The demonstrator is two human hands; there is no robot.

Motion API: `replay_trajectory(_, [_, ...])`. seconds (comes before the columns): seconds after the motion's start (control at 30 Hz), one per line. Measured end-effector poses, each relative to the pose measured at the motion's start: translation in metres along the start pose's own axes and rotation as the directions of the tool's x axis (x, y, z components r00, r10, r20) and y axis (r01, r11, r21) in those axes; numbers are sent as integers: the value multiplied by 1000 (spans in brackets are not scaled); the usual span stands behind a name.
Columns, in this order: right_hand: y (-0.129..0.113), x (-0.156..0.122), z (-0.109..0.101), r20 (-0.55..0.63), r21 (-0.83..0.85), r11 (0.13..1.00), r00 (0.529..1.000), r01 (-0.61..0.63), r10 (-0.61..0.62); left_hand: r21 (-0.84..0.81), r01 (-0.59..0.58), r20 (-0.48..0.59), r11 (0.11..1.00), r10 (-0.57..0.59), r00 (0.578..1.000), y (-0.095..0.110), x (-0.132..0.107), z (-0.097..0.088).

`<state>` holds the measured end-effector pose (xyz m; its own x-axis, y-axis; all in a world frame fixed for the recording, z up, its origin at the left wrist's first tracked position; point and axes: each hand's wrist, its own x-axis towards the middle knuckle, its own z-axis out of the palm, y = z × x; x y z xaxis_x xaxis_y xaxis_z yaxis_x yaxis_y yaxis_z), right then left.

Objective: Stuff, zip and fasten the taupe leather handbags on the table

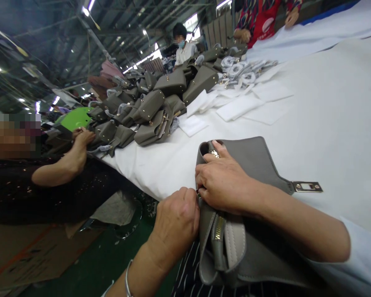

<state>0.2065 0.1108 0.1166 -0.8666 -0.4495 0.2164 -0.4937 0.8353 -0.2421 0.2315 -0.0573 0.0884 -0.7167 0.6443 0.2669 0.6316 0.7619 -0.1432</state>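
Here the right hand lies curled over a grey bag at the near edge of the bench, its fingers pressing down on the bag's top beside a small gold fitting. The left hand is closed just beside it, pinching the bag's edge where the two hands meet. The bag hangs half off the bench toward the person's lap, with a gold zip showing low down and a metal clasp plate sticking out to the right. Farther left, a pile of grey bags covers the bench, with white sheets just beyond. A co-worker's hand rests by that pile.
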Motion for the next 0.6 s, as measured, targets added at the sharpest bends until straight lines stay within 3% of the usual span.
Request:
replay_trajectory(0.17, [0, 0, 0, -5, -4, 1000, 1000, -6, 6, 8, -105, -37, 994, 105, 994, -8, -1, 4])
replay_trajectory(0.6, [2, 0, 4, -35, -3, 1000, 999, 3, -3, -28, -215, -194, 976, 206, 959, -14, 2, 12])
